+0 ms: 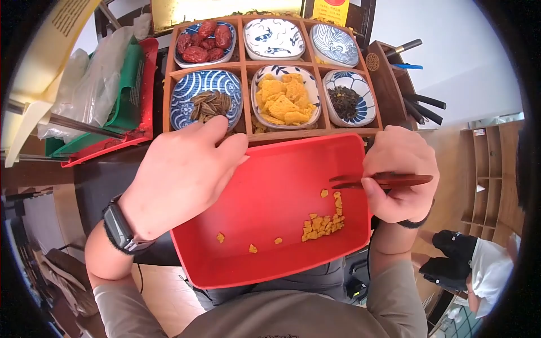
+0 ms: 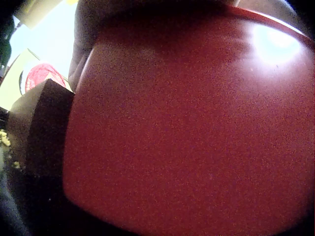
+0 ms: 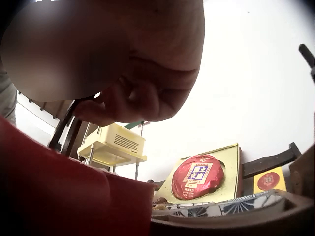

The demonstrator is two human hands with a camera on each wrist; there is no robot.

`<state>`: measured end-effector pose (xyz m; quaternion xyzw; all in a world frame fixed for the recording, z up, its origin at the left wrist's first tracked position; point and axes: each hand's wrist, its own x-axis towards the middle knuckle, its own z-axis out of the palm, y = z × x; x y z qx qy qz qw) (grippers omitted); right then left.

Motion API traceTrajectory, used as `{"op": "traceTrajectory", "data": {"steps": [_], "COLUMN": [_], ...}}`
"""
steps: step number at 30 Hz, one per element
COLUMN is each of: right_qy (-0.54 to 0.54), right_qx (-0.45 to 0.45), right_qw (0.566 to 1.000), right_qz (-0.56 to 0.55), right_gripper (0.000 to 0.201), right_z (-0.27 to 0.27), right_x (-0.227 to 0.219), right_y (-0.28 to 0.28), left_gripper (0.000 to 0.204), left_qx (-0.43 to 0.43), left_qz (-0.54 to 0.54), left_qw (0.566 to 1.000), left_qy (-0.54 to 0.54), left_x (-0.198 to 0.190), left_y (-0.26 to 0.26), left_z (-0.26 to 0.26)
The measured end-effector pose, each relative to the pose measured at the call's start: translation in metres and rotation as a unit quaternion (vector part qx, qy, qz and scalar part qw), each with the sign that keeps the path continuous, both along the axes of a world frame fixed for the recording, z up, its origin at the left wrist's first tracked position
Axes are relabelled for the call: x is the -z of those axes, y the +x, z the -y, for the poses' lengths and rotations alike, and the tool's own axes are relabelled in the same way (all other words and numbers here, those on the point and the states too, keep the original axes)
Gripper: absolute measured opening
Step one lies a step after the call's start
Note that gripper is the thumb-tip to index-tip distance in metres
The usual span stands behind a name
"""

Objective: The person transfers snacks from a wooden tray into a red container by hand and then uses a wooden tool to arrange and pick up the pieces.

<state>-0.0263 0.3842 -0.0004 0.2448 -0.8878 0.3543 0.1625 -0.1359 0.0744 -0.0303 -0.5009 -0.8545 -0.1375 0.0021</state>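
Note:
My left hand (image 1: 189, 169) grips the upper left rim of a red plastic bin (image 1: 265, 174); the bin's outer wall (image 2: 187, 128) fills most of the left wrist view. My right hand (image 1: 401, 169), in a curled grip at the bin's right side, holds dark wooden tongs (image 1: 389, 180). Their slim tips point left over the bin, slightly apart, with nothing between them. Small yellow crumbly pieces (image 1: 324, 226) cluster in the bin's lower right, and a few lie scattered to the left. In the right wrist view the right hand (image 3: 147, 73) is above the red bin (image 3: 74, 182).
Behind the bin, a wooden divided tray (image 1: 245, 101) holds patterned bowls: red dates (image 1: 205, 42), striped seeds (image 1: 209, 105), yellow chunks (image 1: 286, 100), dark dried leaves (image 1: 345, 102). Green and red baskets (image 1: 132, 96) stand left. A wooden holder (image 1: 394, 73) with pens is at right. Another person (image 1: 490, 262) appears far right.

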Motion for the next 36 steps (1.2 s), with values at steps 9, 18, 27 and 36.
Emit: {"op": "traceTrajectory", "data": {"steps": [9,18,27,36], "right_qy": [0.126,0.2,0.212,0.24], "right_qx": [-0.045,-0.055,-0.049,-0.063], "right_qw": [0.99,0.976,0.975,0.967], "right_qz": [0.052,0.06,0.039,0.049], "right_gripper": [0.022,0.021,0.021,0.023], "right_z": [0.006,0.018,0.025,0.028], "right_x": [-0.005,-0.006,-0.002,-0.002], "right_y": [0.003,0.007,0.008,0.013], "left_gripper": [0.02,0.019,0.018,0.018], "left_qx": [-0.005,-0.002,-0.005,-0.004], "left_qz": [0.001,0.003,0.007,0.005], "left_qw": [1.0,1.0,1.0,1.0], "left_qy": [-0.002,-0.006,-0.01,-0.011], "left_x": [0.0,-0.001,-0.001,-0.001], "left_y": [0.001,0.001,0.001,0.001], "left_z": [-0.001,-0.001,0.0,0.0]}}
